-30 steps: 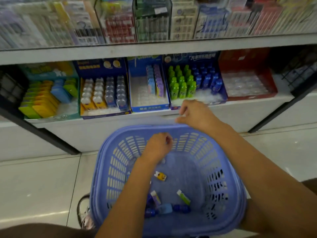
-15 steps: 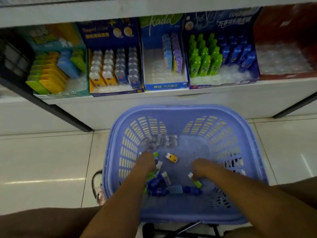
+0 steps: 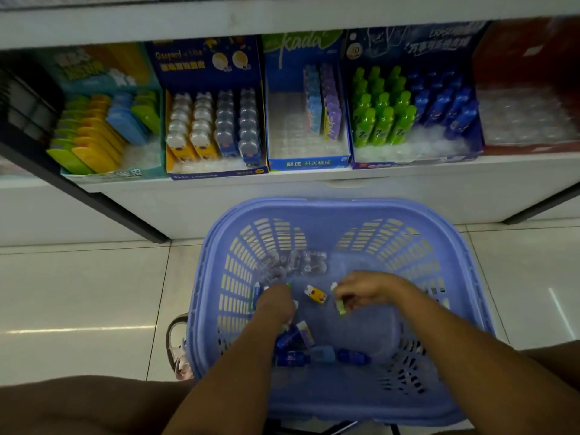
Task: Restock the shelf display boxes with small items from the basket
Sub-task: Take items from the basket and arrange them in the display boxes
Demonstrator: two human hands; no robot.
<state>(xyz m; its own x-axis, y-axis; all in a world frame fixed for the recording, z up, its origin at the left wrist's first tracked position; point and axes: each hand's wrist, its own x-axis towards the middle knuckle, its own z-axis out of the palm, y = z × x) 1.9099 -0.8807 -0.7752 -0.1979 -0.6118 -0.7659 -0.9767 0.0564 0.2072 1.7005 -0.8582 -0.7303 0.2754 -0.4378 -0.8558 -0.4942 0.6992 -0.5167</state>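
A lilac plastic basket (image 3: 317, 211) stands on the floor in front of the shelf, with small erasers loose in its bottom. My right hand (image 3: 368, 290) is down inside it and pinches a small green bottle-shaped eraser (image 3: 340, 307). My left hand (image 3: 277, 301) is curled over several small items at the basket's left side; a green and a blue piece stick out past its fingers. Between the hands lies a yellow animal-shaped eraser (image 3: 317, 295). Dark blue bottle erasers (image 3: 353, 356) lie nearer me. Display boxes line the shelf above, among them the green and blue bottle box (image 3: 411, 114).
The shelf also holds a yellow-and-blue animal eraser box (image 3: 216, 133), a half-empty blue box (image 3: 307, 120), a teal box (image 3: 103, 120) at left and a red box (image 3: 527, 114) at right. Clear plastic packaging (image 3: 292, 263) lies in the basket's far end. A dark shelf post (image 3: 103, 202) slants at left.
The view tilted down from the shelf to the basket. My right hand came off the shelf edge, dropped into the basket and picked up the green eraser. My left hand stayed among the items.
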